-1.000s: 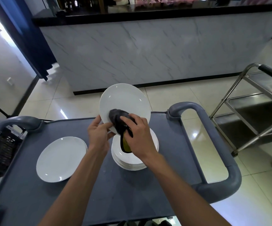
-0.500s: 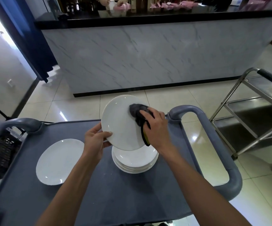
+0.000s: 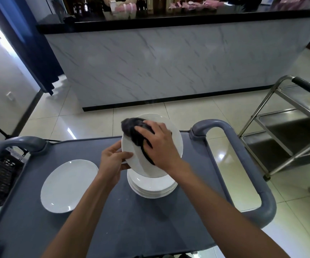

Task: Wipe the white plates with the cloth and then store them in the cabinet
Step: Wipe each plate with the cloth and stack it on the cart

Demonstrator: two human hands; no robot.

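**Plate held tilted over the stack while the cloth pressed on it**

The left hand (image 3: 114, 161) gripped the near-left rim of a white plate (image 3: 172, 144), thumb on its face and fingers curled behind, holding it tilted above the stack of plates (image 3: 151, 189). The right hand (image 3: 158, 144) pressed a dark cloth (image 3: 132, 127) against the upper part of that plate, its fingers spread and bent over the cloth. A single plate (image 3: 68, 185) lay flat to the left, apart from the stack. All stood on the grey cart (image 3: 124, 220). A steel trolley (image 3: 288, 127) stood at the right, and a marble-fronted counter (image 3: 169, 62) beyond.
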